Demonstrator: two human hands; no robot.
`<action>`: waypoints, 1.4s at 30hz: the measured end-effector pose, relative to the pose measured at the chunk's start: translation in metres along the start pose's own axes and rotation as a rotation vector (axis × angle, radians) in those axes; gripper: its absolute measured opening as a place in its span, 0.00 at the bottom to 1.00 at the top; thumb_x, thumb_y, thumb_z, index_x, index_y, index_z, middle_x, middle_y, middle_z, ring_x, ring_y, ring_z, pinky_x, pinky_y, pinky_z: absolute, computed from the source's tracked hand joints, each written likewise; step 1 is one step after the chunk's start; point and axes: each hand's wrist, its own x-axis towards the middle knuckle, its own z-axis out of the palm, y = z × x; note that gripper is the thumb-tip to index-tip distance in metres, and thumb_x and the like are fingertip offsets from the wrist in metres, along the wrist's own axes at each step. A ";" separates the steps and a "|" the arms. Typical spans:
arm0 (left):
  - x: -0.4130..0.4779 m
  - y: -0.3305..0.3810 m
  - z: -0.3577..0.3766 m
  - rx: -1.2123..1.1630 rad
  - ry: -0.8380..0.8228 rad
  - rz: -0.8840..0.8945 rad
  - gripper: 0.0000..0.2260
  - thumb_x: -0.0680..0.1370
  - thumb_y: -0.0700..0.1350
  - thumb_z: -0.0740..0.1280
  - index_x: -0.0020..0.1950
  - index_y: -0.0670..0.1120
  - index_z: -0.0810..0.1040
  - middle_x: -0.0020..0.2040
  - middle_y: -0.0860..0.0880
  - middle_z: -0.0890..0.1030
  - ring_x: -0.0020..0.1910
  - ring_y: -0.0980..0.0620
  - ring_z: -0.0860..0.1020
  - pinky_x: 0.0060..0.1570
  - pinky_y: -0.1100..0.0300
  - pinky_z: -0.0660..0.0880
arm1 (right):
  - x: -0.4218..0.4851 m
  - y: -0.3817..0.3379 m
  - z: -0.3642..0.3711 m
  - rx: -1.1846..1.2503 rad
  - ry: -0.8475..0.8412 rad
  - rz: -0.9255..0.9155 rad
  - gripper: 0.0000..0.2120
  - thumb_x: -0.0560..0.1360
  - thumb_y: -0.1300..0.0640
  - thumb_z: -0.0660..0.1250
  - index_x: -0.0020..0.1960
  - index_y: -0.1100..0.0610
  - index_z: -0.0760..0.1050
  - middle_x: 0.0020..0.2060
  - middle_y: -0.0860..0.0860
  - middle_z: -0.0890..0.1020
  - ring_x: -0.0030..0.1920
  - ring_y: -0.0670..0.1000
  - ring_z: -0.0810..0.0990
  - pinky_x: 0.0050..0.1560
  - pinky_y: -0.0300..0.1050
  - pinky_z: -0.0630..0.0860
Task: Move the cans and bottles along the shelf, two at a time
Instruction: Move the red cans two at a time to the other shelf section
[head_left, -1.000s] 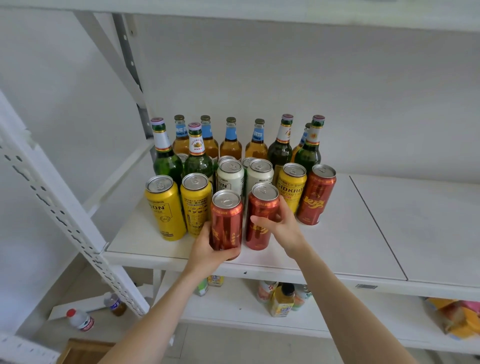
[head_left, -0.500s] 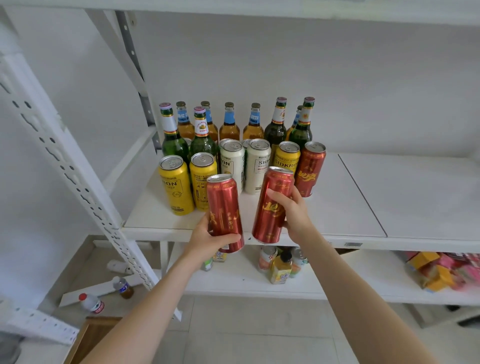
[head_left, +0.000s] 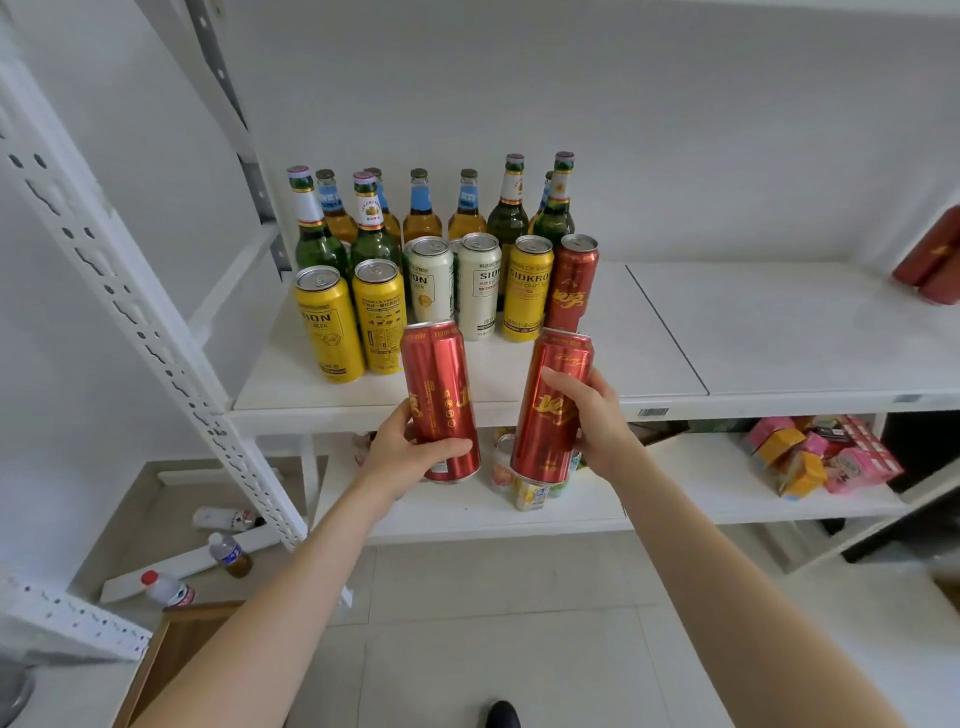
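Note:
My left hand (head_left: 402, 449) grips a tall red can (head_left: 439, 384) near its base. My right hand (head_left: 597, 415) grips a second red can (head_left: 553, 415) around its middle. Both cans are off the white shelf (head_left: 727, 395), held in front of its front edge and tilted slightly apart. On the shelf's left part stand two yellow cans (head_left: 353, 322), two white cans (head_left: 457, 286), another yellow can (head_left: 527, 288) and a red can (head_left: 571, 283). Behind them stands a row of green and amber bottles (head_left: 467, 213).
Red items (head_left: 932, 257) lie at the shelf's far right end. A perforated white upright (head_left: 130, 312) slants at the left. The lower shelf holds drinks (head_left: 524, 488) and pink and orange packets (head_left: 821, 454). Plastic bottles (head_left: 228, 553) lie on the floor.
Both hands lifted the two front red cans off the shelf and drew them back toward me, clear of the front edge. The view has pulled back and turned right.

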 end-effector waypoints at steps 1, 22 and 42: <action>-0.003 0.001 0.003 0.003 -0.009 -0.001 0.25 0.64 0.46 0.81 0.54 0.63 0.75 0.49 0.58 0.84 0.46 0.62 0.82 0.38 0.69 0.75 | -0.004 0.000 -0.006 0.003 0.004 0.001 0.21 0.68 0.51 0.77 0.59 0.50 0.76 0.47 0.49 0.85 0.46 0.50 0.85 0.38 0.46 0.79; -0.047 0.032 0.179 0.080 -0.050 0.055 0.28 0.62 0.49 0.82 0.58 0.60 0.74 0.52 0.59 0.82 0.51 0.61 0.80 0.37 0.71 0.74 | -0.055 -0.043 -0.183 -0.025 0.044 -0.046 0.19 0.70 0.51 0.75 0.59 0.49 0.76 0.50 0.53 0.84 0.51 0.55 0.83 0.44 0.52 0.79; 0.011 0.070 0.364 0.116 -0.168 0.047 0.33 0.55 0.57 0.81 0.57 0.61 0.75 0.53 0.56 0.83 0.53 0.56 0.81 0.50 0.58 0.78 | -0.016 -0.077 -0.361 -0.049 0.118 -0.050 0.23 0.70 0.50 0.76 0.62 0.50 0.74 0.53 0.53 0.83 0.52 0.55 0.82 0.45 0.52 0.78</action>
